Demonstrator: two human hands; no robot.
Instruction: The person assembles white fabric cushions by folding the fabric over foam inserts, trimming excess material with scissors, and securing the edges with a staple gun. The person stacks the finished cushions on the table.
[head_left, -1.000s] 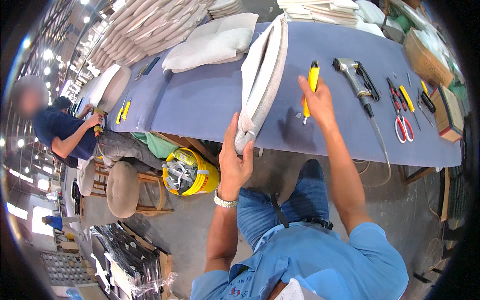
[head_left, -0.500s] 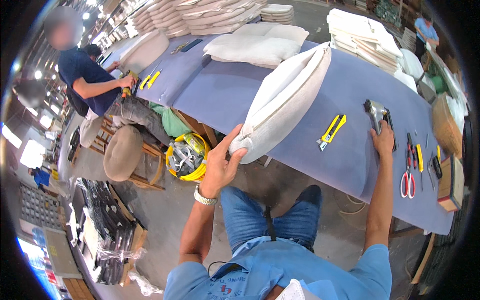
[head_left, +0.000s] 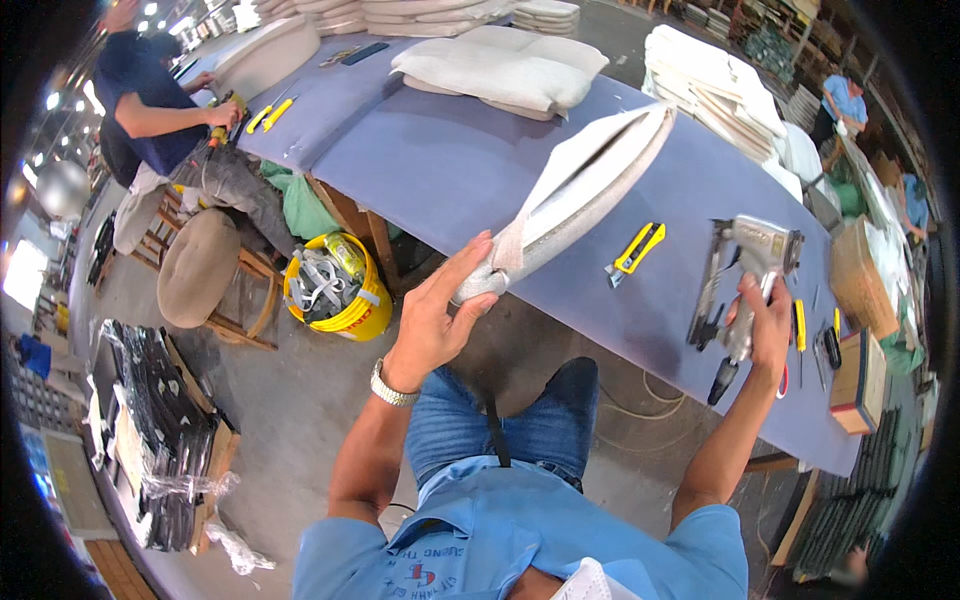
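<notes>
L hand (head_left: 438,318) & R hand (head_left: 766,322) both gripping at the blue worktop (head_left: 430,175): L has a white cushion (head_left: 590,188) by its near end (cover gaping), R a metal staple gun (head_left: 763,241) by its handle; yellow cutter (head_left: 637,254) lies btwn. cushion & gun.

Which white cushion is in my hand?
The tilted cushion, its near end gripped by your left hand; the stacked cushions lie flat beyond it.

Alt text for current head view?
A person holds a pale, open-edged cushion by one end in the left hand and a staple gun in the right hand, at a blue table. A yellow cutter lies on it; at left are a yellow bucket and a co-worker.
</notes>
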